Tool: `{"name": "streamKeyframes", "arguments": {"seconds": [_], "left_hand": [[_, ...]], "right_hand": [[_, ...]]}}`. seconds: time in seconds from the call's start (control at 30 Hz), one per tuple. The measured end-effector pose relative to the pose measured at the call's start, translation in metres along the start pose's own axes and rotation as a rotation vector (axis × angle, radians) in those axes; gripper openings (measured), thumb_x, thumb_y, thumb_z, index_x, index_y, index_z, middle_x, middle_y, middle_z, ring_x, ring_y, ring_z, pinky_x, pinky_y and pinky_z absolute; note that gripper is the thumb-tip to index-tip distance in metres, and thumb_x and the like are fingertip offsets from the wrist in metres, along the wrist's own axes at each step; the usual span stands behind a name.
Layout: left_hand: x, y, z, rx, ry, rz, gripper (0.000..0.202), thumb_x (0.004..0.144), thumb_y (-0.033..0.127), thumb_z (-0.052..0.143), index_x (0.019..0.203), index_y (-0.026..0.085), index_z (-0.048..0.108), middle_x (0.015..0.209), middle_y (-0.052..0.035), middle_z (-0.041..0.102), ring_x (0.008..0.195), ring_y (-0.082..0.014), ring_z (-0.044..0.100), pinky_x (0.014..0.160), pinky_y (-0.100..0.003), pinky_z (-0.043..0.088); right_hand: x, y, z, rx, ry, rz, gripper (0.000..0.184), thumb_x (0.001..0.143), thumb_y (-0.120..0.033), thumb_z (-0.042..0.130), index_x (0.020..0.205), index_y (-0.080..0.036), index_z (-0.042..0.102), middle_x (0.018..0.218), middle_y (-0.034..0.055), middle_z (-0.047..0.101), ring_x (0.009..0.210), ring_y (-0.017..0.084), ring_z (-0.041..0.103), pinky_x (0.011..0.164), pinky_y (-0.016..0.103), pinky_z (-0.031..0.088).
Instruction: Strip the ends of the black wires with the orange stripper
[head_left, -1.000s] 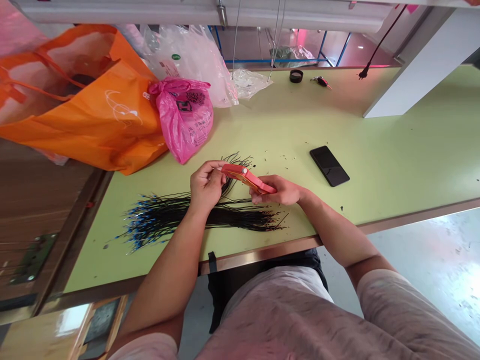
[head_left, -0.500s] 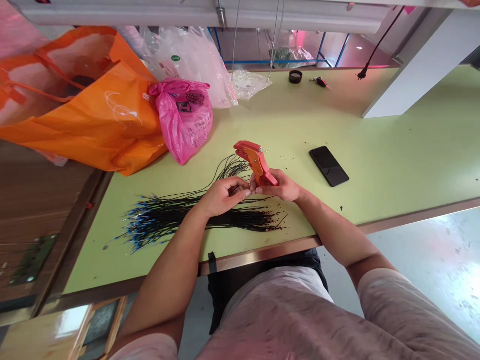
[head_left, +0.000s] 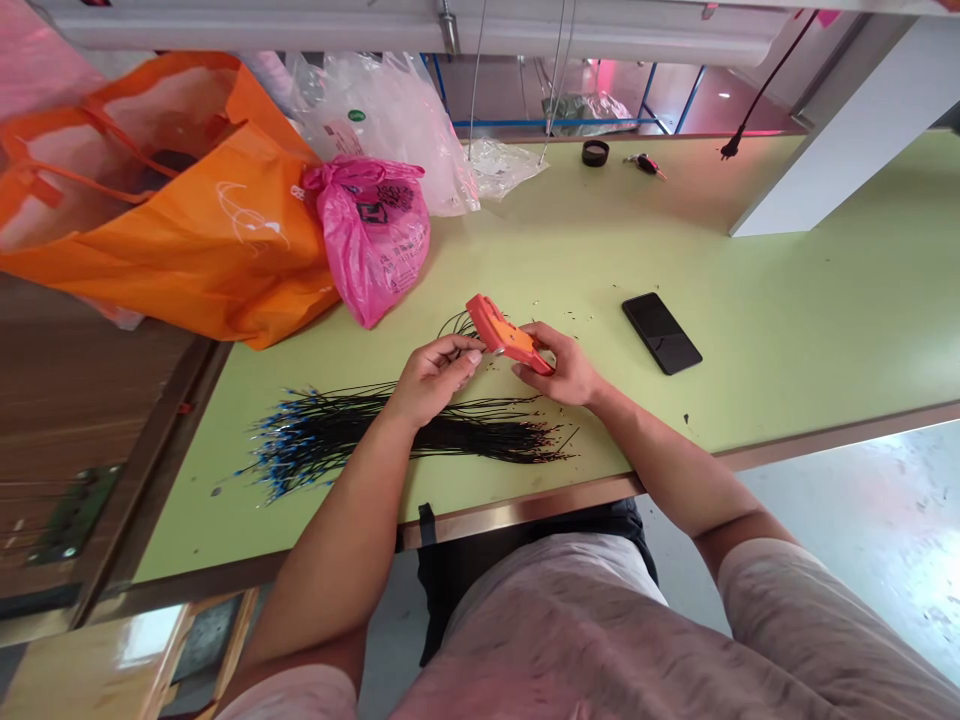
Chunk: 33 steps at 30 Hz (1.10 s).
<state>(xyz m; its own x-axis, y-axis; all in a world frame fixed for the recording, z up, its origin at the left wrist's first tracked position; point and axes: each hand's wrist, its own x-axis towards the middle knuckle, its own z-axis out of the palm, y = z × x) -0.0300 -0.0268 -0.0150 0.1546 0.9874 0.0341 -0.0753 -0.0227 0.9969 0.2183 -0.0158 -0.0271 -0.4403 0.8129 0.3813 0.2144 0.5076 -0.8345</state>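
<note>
My right hand (head_left: 561,366) is closed round the handle of a red and orange wire stripper (head_left: 510,338). The tool's head points up and left, towards my left hand (head_left: 437,375). Thumb and fingers of that hand are pinched on a thin black wire at the tool's jaws; the wire's end is too small to make out. More black wires (head_left: 457,322) show behind the tool. Below my hands lies a thick bundle of black wires (head_left: 480,437), with blue ends at the left and reddish ends at the right.
A black phone (head_left: 661,333) lies to the right on the green table (head_left: 810,330). An orange bag (head_left: 247,250), a pink plastic bag (head_left: 382,235) and clear plastic bags (head_left: 390,115) stand at the back left. A black ring (head_left: 595,153) and a small key-like object (head_left: 646,165) lie farther back.
The wire stripper has turned from nearly upright to a leftward tilt. My left hand has shifted slightly left and up, away from my right hand.
</note>
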Motion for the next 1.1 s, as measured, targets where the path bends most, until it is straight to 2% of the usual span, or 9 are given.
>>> {"name": "streamKeyframes", "arguments": {"seconds": [0.13,0.23,0.37,0.53,0.67,0.87,1.1], "left_hand": [[0.0026,-0.001,0.0012,-0.088,0.061,-0.001,0.045,0.067,0.057,0.101,0.079,0.02,0.078,0.056,0.003,0.058,0.045,-0.0062,0.035,0.045,-0.022,0.028],[0.0017,-0.0021,0.0007,-0.107,0.074,-0.011,0.041,0.063,0.05,0.102,0.08,0.02,0.08,0.059,0.0013,0.064,0.046,-0.0082,0.043,0.046,-0.023,0.036],[-0.0003,-0.0029,-0.0005,-0.114,0.088,-0.03,0.037,0.055,0.037,0.103,0.078,0.019,0.08,0.068,-0.0003,0.072,0.053,-0.0115,0.056,0.051,-0.024,0.047],[-0.0011,-0.0025,-0.0011,-0.127,0.064,-0.036,0.037,0.051,0.031,0.103,0.075,0.018,0.079,0.066,0.0016,0.07,0.055,-0.01,0.055,0.053,-0.022,0.045],[-0.0016,-0.0019,-0.0008,-0.114,0.042,-0.025,0.041,0.05,0.034,0.107,0.076,0.018,0.079,0.069,0.0003,0.073,0.062,-0.0138,0.064,0.06,-0.025,0.053],[-0.0021,0.0031,0.0005,-0.071,0.0,-0.002,0.046,0.053,0.044,0.109,0.075,0.016,0.08,0.085,-0.006,0.08,0.079,-0.0206,0.075,0.078,-0.034,0.064],[-0.0018,0.0037,-0.0002,-0.065,0.02,-0.034,0.054,0.049,0.05,0.109,0.079,0.016,0.08,0.087,-0.0071,0.08,0.08,-0.0218,0.075,0.077,-0.034,0.064]], "right_hand": [[-0.0017,0.0035,0.0025,-0.274,0.052,-0.073,0.044,0.087,-0.028,0.069,0.13,-0.018,0.066,0.12,0.0135,0.075,0.109,0.027,0.069,0.103,0.046,0.058],[-0.0026,0.0025,0.0039,-0.387,0.036,-0.101,0.044,0.089,-0.028,0.069,0.131,-0.018,0.067,0.12,0.0141,0.075,0.108,0.028,0.068,0.103,0.046,0.057],[-0.0035,-0.0003,0.0065,-0.417,0.025,-0.112,0.041,0.091,-0.028,0.069,0.131,-0.018,0.068,0.121,0.0139,0.076,0.11,0.028,0.067,0.104,0.045,0.056],[-0.0035,0.0,0.0093,-0.426,0.071,-0.129,0.039,0.093,-0.031,0.069,0.129,-0.018,0.068,0.12,0.014,0.076,0.107,0.029,0.067,0.1,0.045,0.056],[-0.0037,0.0007,0.0101,-0.451,0.064,-0.144,0.038,0.093,-0.031,0.068,0.13,-0.019,0.068,0.12,0.0133,0.076,0.108,0.029,0.066,0.1,0.046,0.055],[-0.0039,0.0005,0.0091,-0.513,0.055,-0.178,0.04,0.098,-0.039,0.067,0.132,-0.019,0.067,0.122,0.0146,0.074,0.108,0.03,0.063,0.096,0.047,0.053],[-0.0031,-0.0005,0.008,-0.536,0.048,-0.162,0.04,0.101,-0.043,0.067,0.134,-0.02,0.067,0.123,0.0142,0.072,0.11,0.03,0.062,0.097,0.046,0.051]]}}
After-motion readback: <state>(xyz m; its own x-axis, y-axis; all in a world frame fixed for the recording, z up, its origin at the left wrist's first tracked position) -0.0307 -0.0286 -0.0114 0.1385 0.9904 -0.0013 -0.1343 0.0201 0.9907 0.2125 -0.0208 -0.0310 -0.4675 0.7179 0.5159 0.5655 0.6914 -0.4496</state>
